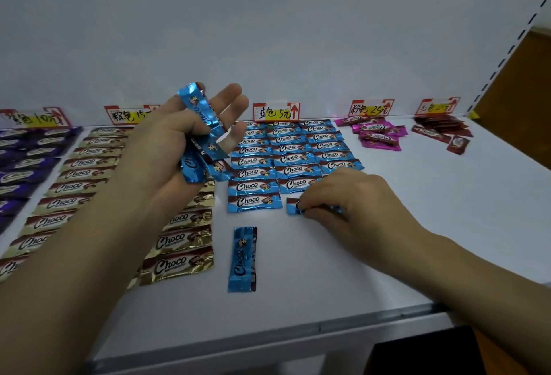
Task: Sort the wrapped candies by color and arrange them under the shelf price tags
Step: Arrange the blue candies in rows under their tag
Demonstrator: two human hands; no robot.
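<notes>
While my L hand [167,148] hangs raised just left of the blue price tag [275,112], fingers partly curled round a bunch of blue candies [205,124], my R hand [351,195] sits low on the shelf [417,195] well in front of that tag, fingertips pinching a single blue candy [293,206] flat on the surface. It lies at the near end of the blue rows [286,151], which run out from under the tag. Nearer me still, a loose blue candy [243,259] lies lengthwise, touching nothing. Left of the tag: gold candies [89,171], then purple candies [24,159]. Right of it: pink candies [377,133], then red candies [441,131].
</notes>
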